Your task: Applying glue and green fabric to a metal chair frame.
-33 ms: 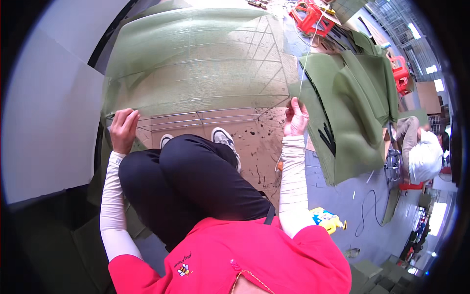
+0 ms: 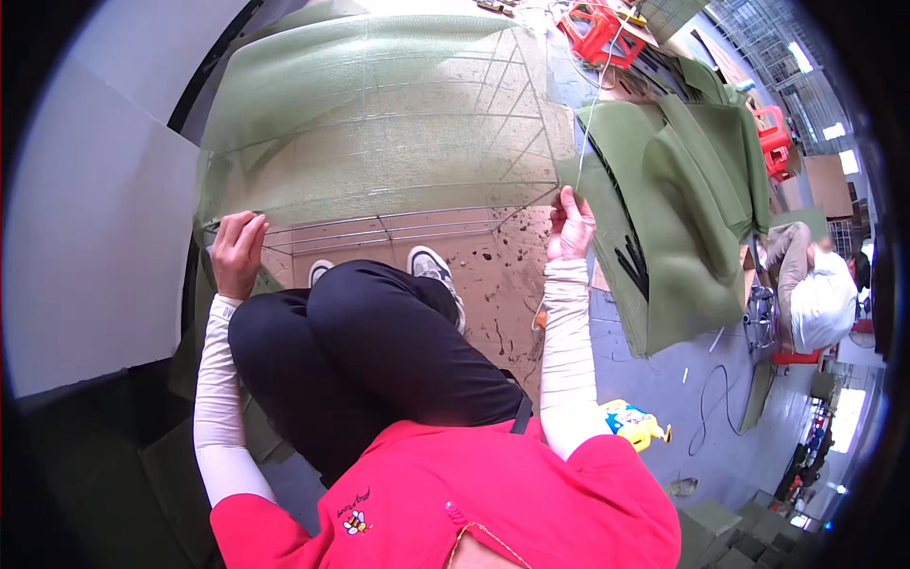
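The person sits low with knees up in black trousers [image 2: 379, 351] and holds a big sheet of green mesh [image 2: 379, 123] stretched over a wire frame [image 2: 398, 228]. The mesh fills the top of the view, from 10 o'clock to 1 o'clock. The left hand [image 2: 237, 251] is at 9 o'clock, with its fingers curled shut on the lower edge of the mesh. The right hand [image 2: 572, 228] is at 2 o'clock, pinched tight on the other end of that same edge. 2 white shoes [image 2: 431, 266] peek out under the frame on the brown spotted floor [image 2: 502, 284]. A pile of green fabric pieces [image 2: 682, 209] lies at 3 o'clock. Another person in white [image 2: 820, 303] bends over, well apart, at 4 o'clock. A yellow tool [image 2: 630, 422] lies near the right elbow.
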A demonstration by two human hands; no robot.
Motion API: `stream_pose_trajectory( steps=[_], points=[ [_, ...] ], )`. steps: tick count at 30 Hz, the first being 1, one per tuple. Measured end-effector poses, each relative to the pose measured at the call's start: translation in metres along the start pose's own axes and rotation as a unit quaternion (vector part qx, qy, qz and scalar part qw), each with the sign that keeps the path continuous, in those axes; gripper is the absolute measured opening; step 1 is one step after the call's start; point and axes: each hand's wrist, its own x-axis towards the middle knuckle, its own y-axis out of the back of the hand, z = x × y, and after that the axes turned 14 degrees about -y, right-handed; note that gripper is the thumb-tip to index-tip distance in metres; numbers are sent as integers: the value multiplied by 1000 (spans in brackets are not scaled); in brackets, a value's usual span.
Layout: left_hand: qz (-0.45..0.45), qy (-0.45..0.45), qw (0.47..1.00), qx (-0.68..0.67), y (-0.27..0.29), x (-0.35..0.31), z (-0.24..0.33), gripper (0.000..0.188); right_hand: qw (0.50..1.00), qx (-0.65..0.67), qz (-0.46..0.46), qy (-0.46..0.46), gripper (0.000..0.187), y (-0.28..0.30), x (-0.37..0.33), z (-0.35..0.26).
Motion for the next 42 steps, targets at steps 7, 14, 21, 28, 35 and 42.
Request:
stream_pose_trajectory(
  steps=[7,14,21,28,35,42],
  points=[
    [-15,3,1000,-1,0,-6,0,13,1000,-6,13,-2,12,6,7,9],
    [3,-10,1000,-18,1,1,0,17,1000,-6,12,-5,9,9,13,13],
    [-53,-46,989,-133,-13,34,-4,19,1000,-6,-8,5,7,13,14,15],
    [-120,-60,966,-223,-39,59,10,19,1000,-5,-8,0,6,17,18,16],
    [-135,-85,967,-200,-52,64,16,11,1000,-12,-28,-1,5,22,21,16],
    [-135,-109,971,-166,-58,68,18,9,1000,-9,-14,-1,4,21,21,17]
  ],
)
